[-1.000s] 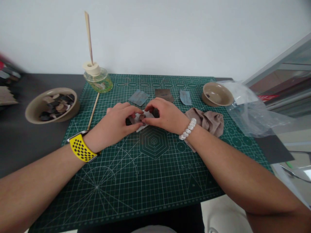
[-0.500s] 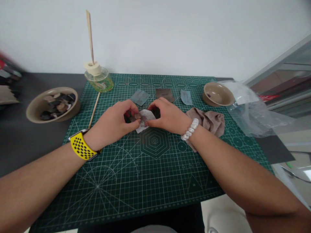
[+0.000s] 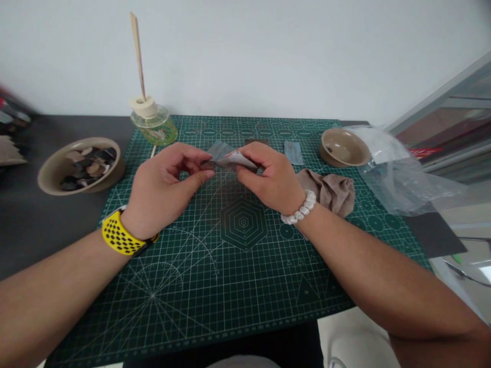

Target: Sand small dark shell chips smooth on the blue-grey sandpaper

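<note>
Both hands are raised a little above the green cutting mat. My right hand pinches a small pale sheet, which looks like sandpaper, between thumb and fingers. My left hand is curled beside it, with its fingertips closed at the sheet's left edge. What they pinch there is hidden. A yellow watch band sits on my left wrist, a white bead bracelet on my right.
A tan bowl of dark and pale pebbles stands on the left. Behind it is a glass reed diffuser. A second tan bowl, a crumpled brown cloth, a clear plastic bag and small sandpaper pieces lie at the right and back.
Both hands have lifted off the mat and come toward me, taking the pale sheet with them. It now lies flatter between the fingertips. The dark piece under the hands no longer shows.
</note>
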Motion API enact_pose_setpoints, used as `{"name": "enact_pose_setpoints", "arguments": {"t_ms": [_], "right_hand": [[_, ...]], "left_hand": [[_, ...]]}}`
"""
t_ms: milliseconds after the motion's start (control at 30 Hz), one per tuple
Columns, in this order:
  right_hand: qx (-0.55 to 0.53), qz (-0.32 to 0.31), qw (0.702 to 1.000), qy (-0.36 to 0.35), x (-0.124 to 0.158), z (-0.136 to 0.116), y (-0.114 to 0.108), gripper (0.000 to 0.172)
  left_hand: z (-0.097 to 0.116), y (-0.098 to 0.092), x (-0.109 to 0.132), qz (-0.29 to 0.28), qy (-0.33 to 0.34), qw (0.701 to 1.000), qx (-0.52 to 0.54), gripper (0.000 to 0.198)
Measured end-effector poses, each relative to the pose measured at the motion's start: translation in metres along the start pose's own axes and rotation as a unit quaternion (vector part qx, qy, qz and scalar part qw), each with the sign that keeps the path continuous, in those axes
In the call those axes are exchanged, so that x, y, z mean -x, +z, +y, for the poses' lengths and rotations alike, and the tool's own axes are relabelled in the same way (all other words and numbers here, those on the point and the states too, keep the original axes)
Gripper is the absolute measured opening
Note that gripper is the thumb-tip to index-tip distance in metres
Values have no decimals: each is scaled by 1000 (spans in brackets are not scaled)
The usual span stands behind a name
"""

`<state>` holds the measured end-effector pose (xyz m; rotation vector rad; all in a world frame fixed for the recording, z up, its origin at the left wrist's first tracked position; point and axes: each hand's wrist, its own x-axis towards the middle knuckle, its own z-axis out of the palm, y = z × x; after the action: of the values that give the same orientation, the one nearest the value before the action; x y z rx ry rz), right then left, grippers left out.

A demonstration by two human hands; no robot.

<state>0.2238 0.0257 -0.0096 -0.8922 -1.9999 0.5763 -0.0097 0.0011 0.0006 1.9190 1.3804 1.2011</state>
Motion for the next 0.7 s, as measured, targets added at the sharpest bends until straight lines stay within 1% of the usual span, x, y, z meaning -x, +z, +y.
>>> {"name": "enact_pose_setpoints", "arguments": {"t_ms": [67,133,200,267,367,533,700], "right_hand": [[42,-6,998,-52,1,-2,0,27],[64,-22,994,-88,3,-3,1,33],[70,-31,991,-111,3,-3,2,34],[72,-34,988,-129,3,-2,3,32],[87,-41,988,-124,4,-1,3,31],[130,-66,985,-94,4,-2,3,32],[153,-54,980,-117,5,-4,2,32]], "left_hand": [[2,1,1,-12,-15,999,37,14],[5,2,2,-10,-29,998,54,15],[6,2,3,-4,-37,998,49,18],[6,1,3,-5,-39,999,36,21],[5,-1,4,-17,-37,999,19,20],[7,-1,5,-32,-38,998,28,17],[10,-2,5,-44,-43,998,18,16]]}}
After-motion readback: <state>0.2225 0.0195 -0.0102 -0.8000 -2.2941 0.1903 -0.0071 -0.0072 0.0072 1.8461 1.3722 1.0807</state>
